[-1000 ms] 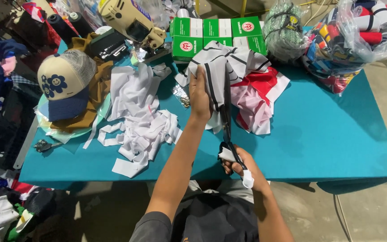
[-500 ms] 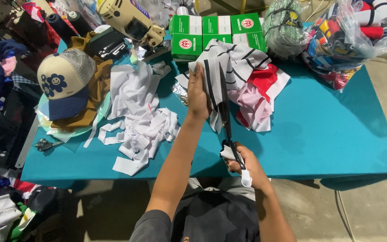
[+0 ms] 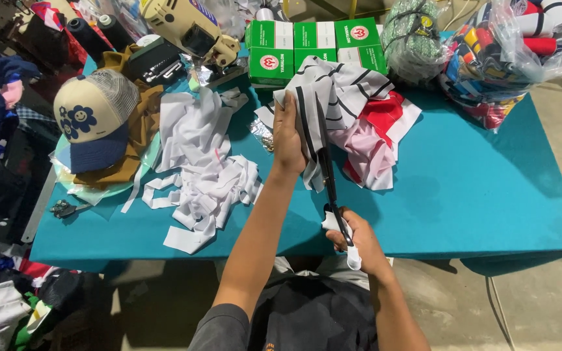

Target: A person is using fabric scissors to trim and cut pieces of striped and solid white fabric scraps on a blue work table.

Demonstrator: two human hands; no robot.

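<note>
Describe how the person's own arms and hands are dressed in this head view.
Both arms are bare from the upper arm down. The left hand and right hand wear no gloves, and no rings, watch or bracelet show. A dark grey short sleeve covers the left upper arm at the bottom edge of the picture. Its cloth matches the dark shirt over the torso.

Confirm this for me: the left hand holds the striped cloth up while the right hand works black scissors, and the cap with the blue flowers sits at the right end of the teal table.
Wrong on one point: the cap sits at the left end of the table, as the head view shows. The rest stands: the left hand holds the striped cloth up and the right hand works the scissors.
</note>
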